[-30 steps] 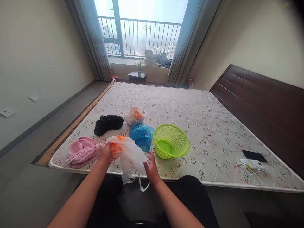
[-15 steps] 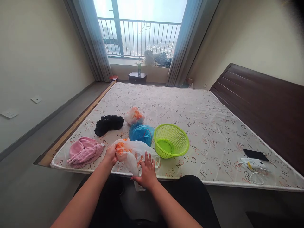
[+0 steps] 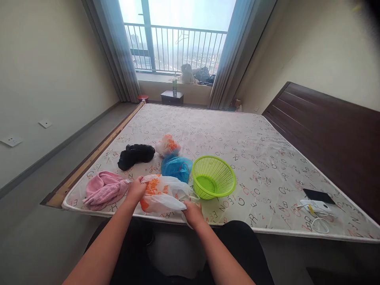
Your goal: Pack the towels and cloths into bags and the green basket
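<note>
A white plastic bag with orange print is stretched between my hands at the mattress's front edge. My left hand is closed on its left end, close to a pink towel-like cloth. The fingers of my right hand grip the bag's right end. Just beyond the bag lies a crumpled blue plastic bag, with another white and orange plastic bag bunched up behind it. A bundled black plastic bag rests to the left. Right of the blue bag stands a green plastic basket.
The letter-printed mattress reaches back to a small dark table by the window. On the right lie a dark flat device and a white device with a cable. A dark headboard borders the right side.
My right hand has gone from spread fingers on the bag to a closed grip on its end, slightly further right. The bag is now pulled out wider and flatter.
</note>
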Motion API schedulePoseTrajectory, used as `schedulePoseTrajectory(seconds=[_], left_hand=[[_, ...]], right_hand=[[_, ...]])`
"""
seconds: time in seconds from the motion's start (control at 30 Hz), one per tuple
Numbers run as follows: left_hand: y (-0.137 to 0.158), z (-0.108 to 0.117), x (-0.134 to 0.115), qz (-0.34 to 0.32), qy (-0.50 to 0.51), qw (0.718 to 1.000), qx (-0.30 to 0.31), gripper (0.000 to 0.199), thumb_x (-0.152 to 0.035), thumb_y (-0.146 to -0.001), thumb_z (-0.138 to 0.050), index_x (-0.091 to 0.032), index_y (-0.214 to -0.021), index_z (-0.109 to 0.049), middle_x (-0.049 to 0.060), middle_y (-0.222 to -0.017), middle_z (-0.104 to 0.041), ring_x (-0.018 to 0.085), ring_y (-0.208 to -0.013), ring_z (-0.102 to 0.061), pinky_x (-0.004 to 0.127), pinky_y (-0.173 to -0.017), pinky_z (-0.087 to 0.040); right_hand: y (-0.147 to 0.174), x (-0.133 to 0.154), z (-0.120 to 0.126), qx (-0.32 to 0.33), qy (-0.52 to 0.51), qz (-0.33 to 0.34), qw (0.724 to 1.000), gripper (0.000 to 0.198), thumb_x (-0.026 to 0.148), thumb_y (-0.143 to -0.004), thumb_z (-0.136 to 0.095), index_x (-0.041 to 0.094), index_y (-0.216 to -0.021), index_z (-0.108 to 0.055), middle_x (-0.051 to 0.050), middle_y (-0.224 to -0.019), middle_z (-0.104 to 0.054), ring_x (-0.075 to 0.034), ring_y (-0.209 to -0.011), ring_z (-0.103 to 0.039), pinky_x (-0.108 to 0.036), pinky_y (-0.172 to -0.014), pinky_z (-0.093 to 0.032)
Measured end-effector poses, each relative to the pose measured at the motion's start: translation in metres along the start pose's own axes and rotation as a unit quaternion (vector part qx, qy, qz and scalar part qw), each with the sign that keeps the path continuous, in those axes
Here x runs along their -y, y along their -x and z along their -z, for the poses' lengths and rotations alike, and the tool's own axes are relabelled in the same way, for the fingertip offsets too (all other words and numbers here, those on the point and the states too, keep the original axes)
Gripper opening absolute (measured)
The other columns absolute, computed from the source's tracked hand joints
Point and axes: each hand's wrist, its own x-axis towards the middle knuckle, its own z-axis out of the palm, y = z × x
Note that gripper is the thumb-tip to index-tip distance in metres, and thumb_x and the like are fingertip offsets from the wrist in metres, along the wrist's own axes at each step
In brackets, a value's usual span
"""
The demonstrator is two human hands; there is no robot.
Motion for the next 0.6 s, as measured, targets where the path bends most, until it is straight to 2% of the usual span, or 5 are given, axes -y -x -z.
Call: schedulePoseTrajectory(seconds=[0.07, 0.17, 0.3, 0.43, 0.6], left_hand=[[-0.005, 0.010, 0.001, -0.048, -0.051, 0.997, -0.022, 0.021, -0.018, -0.069, -0.076, -0.021, -0.089, -0.072, 0.006, -0.085, -0.074, 0.028, -0.089, -0.069, 0.029, -0.075, -0.050], [-0.009, 0.019, 0.003, -0.076, 0.009, 0.997, -0.015, 0.024, -0.018, -0.064, -0.082, -0.022, -0.086, -0.075, 0.007, -0.085, -0.075, 0.028, -0.086, -0.070, 0.027, -0.070, -0.050], [-0.005, 0.020, 0.005, -0.012, 0.114, 0.986, 0.117, 0.026, -0.013, -0.060, -0.084, -0.020, -0.084, -0.076, 0.009, -0.082, -0.077, 0.026, -0.070, -0.071, 0.027, -0.056, -0.052], [0.010, 0.020, -0.001, 0.088, 0.172, 0.945, 0.263, 0.031, -0.012, -0.061, -0.084, -0.018, -0.090, -0.077, 0.012, -0.080, -0.077, 0.031, -0.067, -0.073, 0.034, -0.052, -0.056], [0.025, 0.033, -0.009, 0.121, 0.121, 0.904, 0.391, 0.023, -0.015, -0.064, -0.083, -0.017, -0.086, -0.078, 0.015, -0.085, -0.078, 0.033, -0.073, -0.075, 0.034, -0.056, -0.057]], right_hand=[[0.000, -0.002, -0.003, 0.004, -0.001, 0.017, 1.000, 0.026, 0.029, -0.097, -0.049, 0.026, -0.104, -0.074, -0.006, -0.107, -0.075, -0.027, -0.110, -0.065, -0.049, -0.110, -0.034], [0.000, -0.003, -0.012, -0.067, 0.004, 0.042, 0.997, 0.044, 0.026, -0.086, -0.065, 0.027, -0.129, -0.064, -0.011, -0.143, -0.058, -0.030, -0.128, -0.056, -0.049, -0.108, -0.039], [-0.004, -0.008, -0.021, -0.157, 0.002, 0.040, 0.987, 0.103, 0.033, -0.075, -0.079, 0.024, -0.161, -0.023, -0.019, -0.169, -0.009, -0.038, -0.154, -0.019, -0.057, -0.114, -0.034], [-0.007, -0.010, -0.023, -0.116, 0.002, 0.038, 0.993, 0.115, 0.041, -0.074, -0.078, 0.027, -0.164, -0.007, -0.016, -0.170, -0.006, -0.040, -0.156, -0.004, -0.067, -0.117, -0.020], [-0.004, -0.008, -0.019, -0.076, 0.009, 0.058, 0.995, 0.120, 0.046, -0.073, -0.079, 0.028, -0.164, -0.004, -0.013, -0.171, -0.006, -0.037, -0.157, 0.002, -0.067, -0.119, -0.012]])
